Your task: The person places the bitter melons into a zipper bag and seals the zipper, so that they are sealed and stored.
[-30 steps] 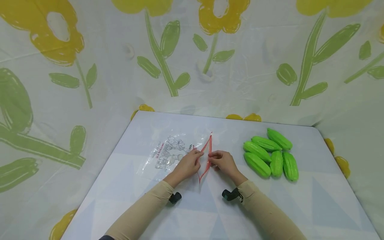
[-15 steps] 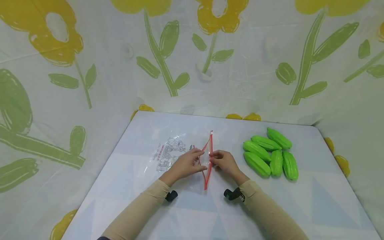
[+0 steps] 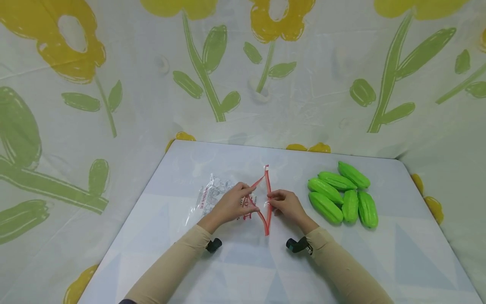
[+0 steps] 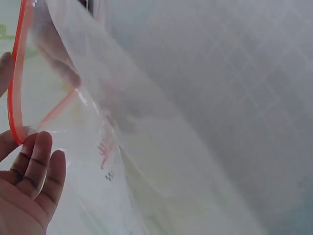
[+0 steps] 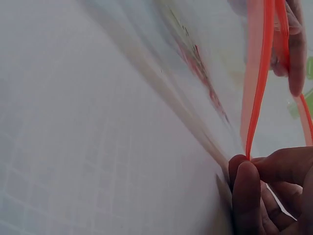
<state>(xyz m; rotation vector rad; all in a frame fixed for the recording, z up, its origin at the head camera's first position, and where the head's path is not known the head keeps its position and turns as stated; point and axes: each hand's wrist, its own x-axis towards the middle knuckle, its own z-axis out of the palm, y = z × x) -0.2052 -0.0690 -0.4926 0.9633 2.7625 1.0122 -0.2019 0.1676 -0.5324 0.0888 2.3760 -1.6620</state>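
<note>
A clear plastic zip bag (image 3: 212,192) with a red zip edge and printed drawings lies on the table, its mouth spread into a diamond. The left hand (image 3: 228,204) is at the mouth's left lip, thumb and index finger apart and fairly straight against the red strip. In the left wrist view, fingers (image 4: 36,161) of that hand sit by the lower bend of the strip. The right hand (image 3: 288,207) pinches the right lip between thumb and fingertips, clearly seen on the red strip (image 5: 259,88) in the right wrist view. I see nothing inside the bag.
Several bright green, ridged, elongated fruits or vegetables (image 3: 341,194) lie grouped right of the right hand. The white table (image 3: 243,270) has pale blue triangles. A flower-patterned curtain (image 3: 311,84) surrounds its back and sides. A dark wrist device (image 3: 298,245) sits under each sleeve.
The left hand let go its close grip on the lip, spread its thumb and index finger, and shifted left. The bag's mouth is wider. The right hand stays pinching, slightly farther right.
</note>
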